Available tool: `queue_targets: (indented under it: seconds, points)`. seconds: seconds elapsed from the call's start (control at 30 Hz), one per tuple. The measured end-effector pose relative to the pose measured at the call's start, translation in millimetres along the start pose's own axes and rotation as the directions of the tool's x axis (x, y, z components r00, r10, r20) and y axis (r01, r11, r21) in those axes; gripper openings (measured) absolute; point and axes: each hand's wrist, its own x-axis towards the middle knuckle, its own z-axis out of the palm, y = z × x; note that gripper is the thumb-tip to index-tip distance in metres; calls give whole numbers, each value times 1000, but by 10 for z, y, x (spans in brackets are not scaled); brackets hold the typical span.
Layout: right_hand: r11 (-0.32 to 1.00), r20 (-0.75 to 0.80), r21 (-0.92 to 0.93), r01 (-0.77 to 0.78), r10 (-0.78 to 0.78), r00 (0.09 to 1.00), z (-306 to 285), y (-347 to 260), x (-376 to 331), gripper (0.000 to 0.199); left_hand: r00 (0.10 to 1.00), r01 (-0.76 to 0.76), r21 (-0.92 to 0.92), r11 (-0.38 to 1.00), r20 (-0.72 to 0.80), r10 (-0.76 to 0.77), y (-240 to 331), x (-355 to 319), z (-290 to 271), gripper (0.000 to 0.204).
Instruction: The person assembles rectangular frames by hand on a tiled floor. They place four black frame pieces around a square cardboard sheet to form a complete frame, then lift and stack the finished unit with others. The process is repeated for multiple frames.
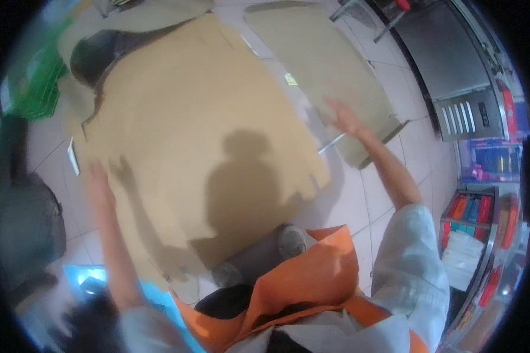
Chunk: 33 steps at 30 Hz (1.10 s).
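A large flat sheet of tan cardboard (176, 100) lies on the floor in front of me, with my shadow across it. My left hand (100, 183) is raised over its left edge, fingers stretched out and blurred, holding nothing. Out to the right, my right hand (344, 119) has its fingers apart and nothing in them. It hovers near a second, grey-brown cardboard sheet (318, 53); whether it touches that sheet I cannot tell. Both arms are spread wide. An orange apron (312, 265) hangs from my front, over the near side of the tan sheet.
Pale floor tiles (377, 206) surround the sheets. A green plastic crate (41, 82) stands at far left, above a dark bulky object (26, 217). To the right are a metal cabinet (447, 53) with a vent and a shelf rack (483, 206) of colourful packs. Something dark blurs the lower left.
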Motion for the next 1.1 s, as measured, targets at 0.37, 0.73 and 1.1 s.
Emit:
queue_targets:
  seconds: [0.37, 0.73, 1.1]
  points:
    - [761, 312, -13, -648, 619, 721, 1650, 881, -1984, 20, 962, 156, 519, 840, -274, -9, -814, -2049, -396, 31]
    - [754, 90, 528, -391, 408, 908, 837, -536, -697, 40, 936, 283, 471, 836, -324, -135, -1048, -1922, -884, 21]
    - [378, 405, 738, -560, 415, 815, 553, -738, -712, 33, 845, 521, 304, 798, -51, -532, 408, -2465, -526, 37]
